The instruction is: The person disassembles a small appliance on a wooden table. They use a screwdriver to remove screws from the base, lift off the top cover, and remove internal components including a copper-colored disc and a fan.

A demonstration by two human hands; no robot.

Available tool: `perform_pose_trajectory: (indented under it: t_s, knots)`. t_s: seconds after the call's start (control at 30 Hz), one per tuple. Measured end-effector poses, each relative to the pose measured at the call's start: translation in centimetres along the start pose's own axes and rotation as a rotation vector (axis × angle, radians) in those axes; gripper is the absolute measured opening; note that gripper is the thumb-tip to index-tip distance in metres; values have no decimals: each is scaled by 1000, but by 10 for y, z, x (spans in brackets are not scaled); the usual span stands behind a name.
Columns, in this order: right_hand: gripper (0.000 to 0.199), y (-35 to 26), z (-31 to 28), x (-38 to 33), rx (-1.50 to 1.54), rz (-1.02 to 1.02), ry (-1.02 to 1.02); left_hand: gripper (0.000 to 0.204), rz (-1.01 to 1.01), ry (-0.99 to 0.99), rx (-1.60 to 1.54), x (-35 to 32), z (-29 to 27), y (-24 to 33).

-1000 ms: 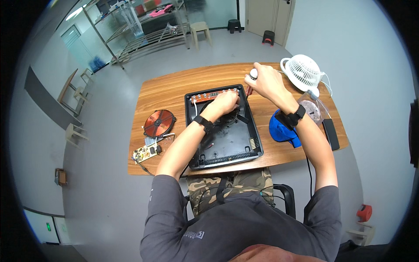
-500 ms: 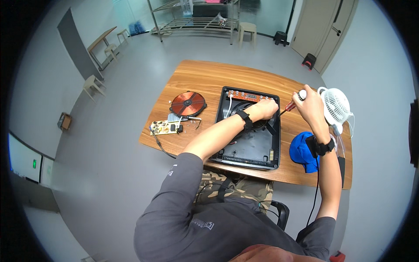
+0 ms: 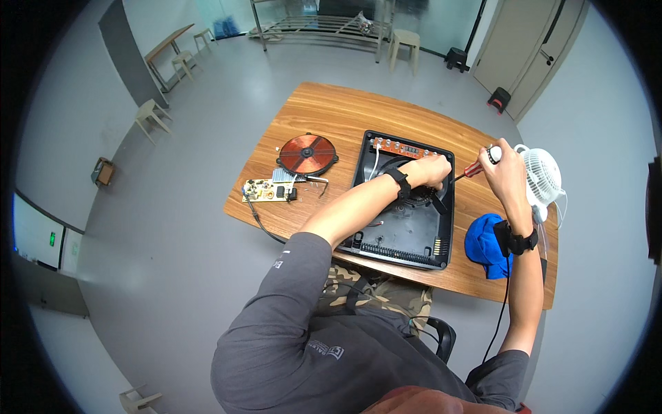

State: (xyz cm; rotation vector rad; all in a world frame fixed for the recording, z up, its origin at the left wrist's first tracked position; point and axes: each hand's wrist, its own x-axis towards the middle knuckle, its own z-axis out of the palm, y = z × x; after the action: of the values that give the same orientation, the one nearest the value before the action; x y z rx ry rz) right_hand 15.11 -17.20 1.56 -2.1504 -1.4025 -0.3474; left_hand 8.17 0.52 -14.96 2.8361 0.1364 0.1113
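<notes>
Casing (image 3: 403, 228): black open cooker shell, lying flat at the middle of the tabletop (image 3: 331, 114), its orange control strip along the far edge.
Left hand (image 3: 431, 169): inside the casing's far right corner, fingers curled shut on a small part I cannot make out.
Right hand (image 3: 500, 169): just right of the casing, fingers wrapped around a red-handled screwdriver (image 3: 472, 168) aimed into that corner.
Coil (image 3: 307, 154): copper disc left of the casing; circuit board (image 3: 269, 191) nearer the front edge.
Fan (image 3: 541, 176): white, right of the casing; blue cloth (image 3: 485, 245) in front of it.
Risk: the tip may slip off the screw and jab the left fingers, being so near.
Change: half a second ago the hands held much the same pose; only the view has shifted.
</notes>
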Motion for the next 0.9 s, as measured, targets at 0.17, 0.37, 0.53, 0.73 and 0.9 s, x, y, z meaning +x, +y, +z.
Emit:
perform_pose_trajectory:
  t_s: [0.17, 0.37, 0.53, 0.73, 0.9]
  knots:
    - [35, 4, -1, -1, 12, 16, -10, 36, 15, -16, -37, -1, -2, 0]
    - [34, 1, -3, -3, 0, -29, 21, 33, -107, -2, -25, 0, -2, 8]
    - [37, 5, -2, -4, 5, 18, -20, 32, -113, 5, -8, -7, -11, 12]
    - [36, 7, -6, -6, 18, -13, -10, 31, -206, -84, -162, -29, -65, -21]
    - [37, 4, -2, -4, 46, -29, -18, 40, -423, -12, 36, -92, -118, -111]
